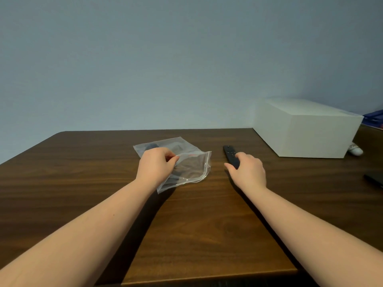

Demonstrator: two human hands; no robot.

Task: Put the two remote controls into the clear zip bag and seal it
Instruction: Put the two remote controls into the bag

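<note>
A clear zip bag [186,168] lies on the dark wooden table [196,224], its mouth facing right and lifted open. My left hand [154,166] pinches the upper lip of the bag's mouth. A dark remote [152,146] shows through the plastic at the bag's far left end, mostly hidden by my hand. A second black remote [230,155] lies on the table to the right of the bag. My right hand [247,171] rests over its near end, thumb and fingers curled around it; its far end with buttons sticks out.
A white box [306,129] stands at the back right, with a small white object [355,151] beside it. A dark flat object [375,179] lies at the right edge. Blue items [375,119] sit behind the box. A grey-blue wall backs the table.
</note>
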